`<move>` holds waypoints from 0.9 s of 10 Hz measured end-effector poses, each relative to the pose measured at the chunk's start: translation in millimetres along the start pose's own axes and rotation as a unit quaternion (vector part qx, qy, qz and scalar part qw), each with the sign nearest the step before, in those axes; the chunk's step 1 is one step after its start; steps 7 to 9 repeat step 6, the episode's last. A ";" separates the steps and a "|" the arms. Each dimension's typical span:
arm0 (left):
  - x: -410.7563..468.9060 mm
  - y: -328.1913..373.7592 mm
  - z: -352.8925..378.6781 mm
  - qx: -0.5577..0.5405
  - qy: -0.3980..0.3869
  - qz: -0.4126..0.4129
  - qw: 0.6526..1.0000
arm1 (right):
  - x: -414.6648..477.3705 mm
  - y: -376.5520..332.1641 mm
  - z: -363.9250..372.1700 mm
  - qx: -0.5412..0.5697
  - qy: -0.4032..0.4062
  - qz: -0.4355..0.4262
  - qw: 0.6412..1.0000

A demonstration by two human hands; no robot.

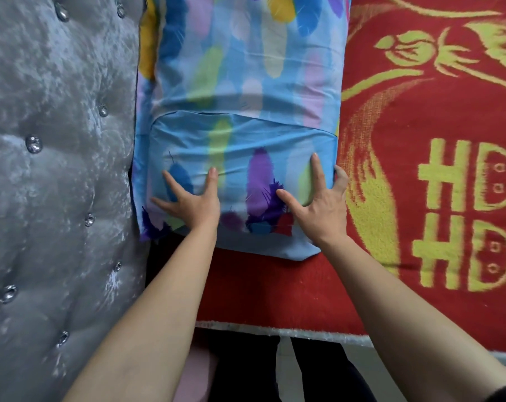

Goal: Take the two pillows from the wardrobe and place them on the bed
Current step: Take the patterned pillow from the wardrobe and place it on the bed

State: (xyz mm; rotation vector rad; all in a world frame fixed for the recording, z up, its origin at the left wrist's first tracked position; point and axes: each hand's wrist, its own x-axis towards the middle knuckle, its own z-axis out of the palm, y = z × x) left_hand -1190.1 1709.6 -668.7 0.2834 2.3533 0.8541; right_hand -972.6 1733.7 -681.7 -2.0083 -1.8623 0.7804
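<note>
A blue pillow (246, 91) printed with coloured feathers lies on the bed, its long side against the headboard. A second pillow edge (147, 53) in the same print peeks out under it at the upper left. My left hand (189, 198) rests flat on the pillow's near left end, fingers spread. My right hand (318, 201) presses the near right end, with fingers curled around the right edge. Neither hand lifts the pillow.
A grey tufted velvet headboard (57, 169) with crystal buttons fills the left. A red bedspread (434, 184) with yellow patterns covers the bed on the right. The bed's near edge (275, 332) runs below my arms, with my dark trousers and the floor beneath.
</note>
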 end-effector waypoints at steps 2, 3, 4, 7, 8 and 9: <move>-16.1 17.9 -11.1 -0.011 0.132 0.072 0.988 | -14.4 -6.2 -0.6 0.007 0.087 -0.027 0.996; -29.2 -0.4 -13.8 0.003 0.144 0.111 0.983 | -27.9 3.1 1.3 0.008 0.095 -0.027 0.995; -32.1 -20.5 -15.8 0.073 0.078 0.104 0.989 | -36.9 15.3 5.1 -0.004 0.025 -0.025 0.999; -22.2 -23.4 -30.9 0.242 -0.054 0.089 0.965 | -24.2 9.6 -11.9 -0.076 -0.098 -0.001 0.992; -22.2 -23.4 -30.9 0.242 -0.054 0.089 0.965 | -24.2 9.6 -11.9 -0.076 -0.098 -0.001 0.992; -22.2 -23.4 -30.9 0.242 -0.054 0.089 0.965 | -24.2 9.6 -11.9 -0.076 -0.098 -0.001 0.992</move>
